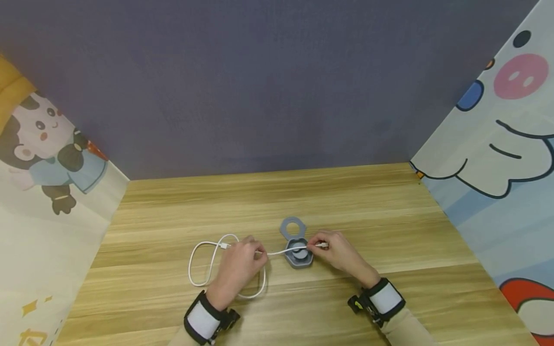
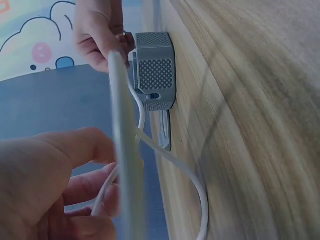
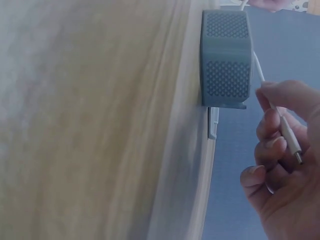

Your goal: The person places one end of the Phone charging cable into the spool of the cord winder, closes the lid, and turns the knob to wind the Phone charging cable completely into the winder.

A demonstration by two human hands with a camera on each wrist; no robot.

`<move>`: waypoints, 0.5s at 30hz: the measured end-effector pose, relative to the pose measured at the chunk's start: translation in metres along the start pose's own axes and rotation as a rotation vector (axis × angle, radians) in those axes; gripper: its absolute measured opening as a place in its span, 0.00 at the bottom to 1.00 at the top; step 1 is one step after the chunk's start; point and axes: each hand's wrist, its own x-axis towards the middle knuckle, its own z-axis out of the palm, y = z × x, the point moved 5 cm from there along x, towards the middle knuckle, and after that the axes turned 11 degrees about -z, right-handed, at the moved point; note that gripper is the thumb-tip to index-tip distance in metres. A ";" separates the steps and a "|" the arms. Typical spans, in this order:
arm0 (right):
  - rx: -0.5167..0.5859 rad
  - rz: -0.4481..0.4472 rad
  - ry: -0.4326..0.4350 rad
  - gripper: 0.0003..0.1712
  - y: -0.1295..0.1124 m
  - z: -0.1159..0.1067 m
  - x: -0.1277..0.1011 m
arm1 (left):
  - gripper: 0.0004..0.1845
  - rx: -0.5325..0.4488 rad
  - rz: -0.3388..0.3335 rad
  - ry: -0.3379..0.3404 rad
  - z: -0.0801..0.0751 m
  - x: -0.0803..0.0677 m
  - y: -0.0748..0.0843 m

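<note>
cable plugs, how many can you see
2: one plug lies on the table by the left hand, the other plug is pinched in the right hand, beside the grey case.

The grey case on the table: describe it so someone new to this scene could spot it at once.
On the wooden table, look between the left hand and right hand. The grey case sits there, hexagonal, its ring-shaped lid flipped open behind it. The white cable stretches across it; it is the only grey thing there.

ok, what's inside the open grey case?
A white cable runs across the grey case, over a round core. The case floor beneath it is covered. Its lid lies open behind.
</note>
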 end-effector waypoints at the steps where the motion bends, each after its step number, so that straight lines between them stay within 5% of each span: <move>1: -0.002 -0.004 0.002 0.04 0.000 0.000 0.000 | 0.03 0.006 -0.001 0.003 0.000 0.000 0.001; 15: 0.022 -0.032 0.048 0.03 -0.003 -0.003 -0.002 | 0.13 0.100 0.024 0.133 0.005 0.003 0.009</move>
